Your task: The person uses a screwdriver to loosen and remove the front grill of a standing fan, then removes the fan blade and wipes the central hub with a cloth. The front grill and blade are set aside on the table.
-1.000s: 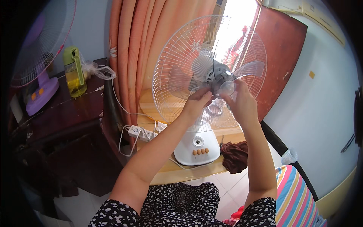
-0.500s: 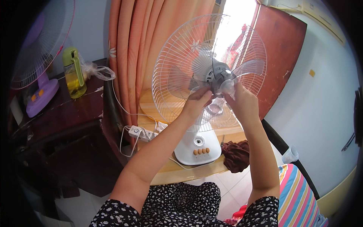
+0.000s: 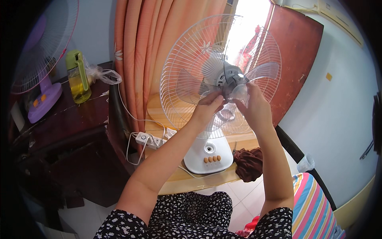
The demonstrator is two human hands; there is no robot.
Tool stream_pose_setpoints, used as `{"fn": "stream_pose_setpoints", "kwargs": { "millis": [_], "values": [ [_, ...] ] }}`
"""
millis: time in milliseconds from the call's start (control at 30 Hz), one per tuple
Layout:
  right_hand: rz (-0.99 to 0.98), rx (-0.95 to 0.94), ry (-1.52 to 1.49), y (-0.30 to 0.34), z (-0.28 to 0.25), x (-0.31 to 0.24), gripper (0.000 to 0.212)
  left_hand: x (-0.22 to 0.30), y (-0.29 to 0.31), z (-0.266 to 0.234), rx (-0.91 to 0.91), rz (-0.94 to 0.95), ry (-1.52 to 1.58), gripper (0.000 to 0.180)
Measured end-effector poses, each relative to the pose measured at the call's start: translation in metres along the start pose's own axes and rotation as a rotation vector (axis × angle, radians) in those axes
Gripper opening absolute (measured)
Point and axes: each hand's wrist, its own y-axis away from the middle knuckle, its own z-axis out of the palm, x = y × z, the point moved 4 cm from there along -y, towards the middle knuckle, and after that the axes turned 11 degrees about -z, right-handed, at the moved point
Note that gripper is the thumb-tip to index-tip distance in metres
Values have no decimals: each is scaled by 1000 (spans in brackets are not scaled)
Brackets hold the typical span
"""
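A white table fan [image 3: 209,159] with a round wire guard [image 3: 169,75] and translucent blades [image 3: 262,71] stands in front of me. At the middle of the guard is a grey housing [image 3: 232,75] with a thin dark wire across it. My left hand [image 3: 211,104] is closed, fingertips pinched at the housing's lower left edge; what they grip is hidden. My right hand [image 3: 254,103] holds a rounded clear plastic piece [image 3: 240,92] between thumb and fingers, against the housing's lower right side.
The fan stands on a light wooden table [image 3: 171,185] with a white power strip [image 3: 149,140] and a brown cloth [image 3: 249,164]. On the dark cabinet at left are a purple fan [image 3: 45,99] and a green-lidded bottle [image 3: 78,79]. Orange curtains [image 3: 133,67] hang behind.
My right fingers have shifted slightly around the clear plastic piece, which is tilted a little differently and shows more. My left hand stays in place, as does the fan.
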Motion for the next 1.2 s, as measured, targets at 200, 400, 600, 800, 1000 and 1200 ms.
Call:
{"fn": "stream_pose_setpoints", "kwargs": {
  "millis": [200,400,600,800,1000,1200],
  "values": [
    [279,-258,-29,3,6,10,34,-2,-1,-2,-6,12,-10,41],
    [479,-231,-172,20,26,32,32,-3,-2,1,2,24,-14,40],
    [89,-106,-1,10,11,-1,32,-3,-1,-2,23,13,10,39],
    [209,-91,24,7,9,8,36,0,0,1,1,23,-10,38],
    [324,-293,58,7,18,12,40,2,3,3,16,16,-30,38],
    [82,-23,0,7,6,2,39,0,0,2,-3,16,-23,40]
  ]
}}
